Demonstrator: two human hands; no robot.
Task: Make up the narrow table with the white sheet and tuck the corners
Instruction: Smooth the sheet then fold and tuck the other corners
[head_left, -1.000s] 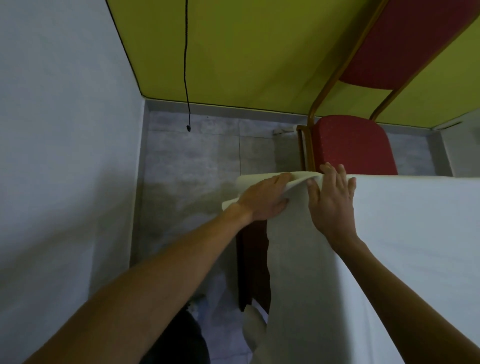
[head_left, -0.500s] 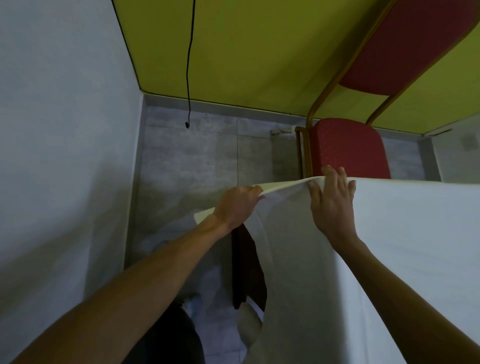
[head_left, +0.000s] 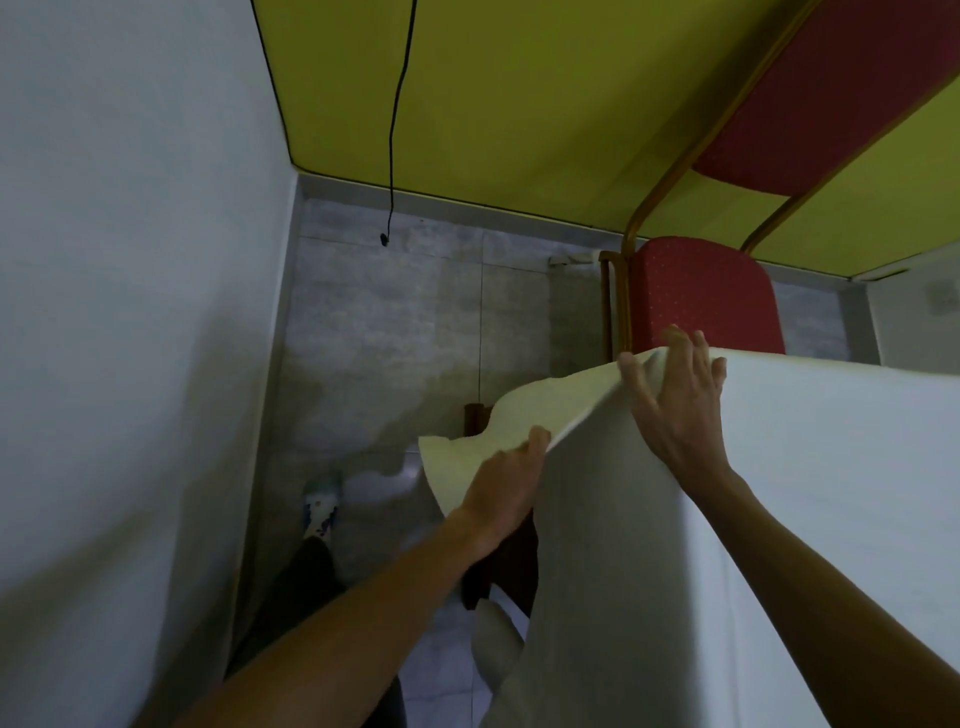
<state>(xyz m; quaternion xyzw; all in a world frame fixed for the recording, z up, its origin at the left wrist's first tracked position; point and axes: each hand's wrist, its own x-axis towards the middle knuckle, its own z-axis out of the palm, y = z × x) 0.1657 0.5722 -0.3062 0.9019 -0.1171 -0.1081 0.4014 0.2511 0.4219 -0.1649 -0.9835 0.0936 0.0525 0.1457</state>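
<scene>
The left hand, fingers clenched on the loose flap of the sheet, has drawn it out and down toward centre frame. The right hand, fingers straight, pins the sheet at the corner of the table, centre right. The corner looks ready for tucking.

The sheet lies over the table on the right, its near side hanging toward the floor. The left hand grips the sheet's corner flap, holding it out to the left past the table's end, which shows beneath the flap. The right hand lies flat on the sheet at the far corner, behind and right of the left hand. A chair stands just behind the table's far edge. A wall runs along the left; on the strip of floor between it and the table stands a shoe, lower left of the left hand. A cord hangs left of the chair.
</scene>
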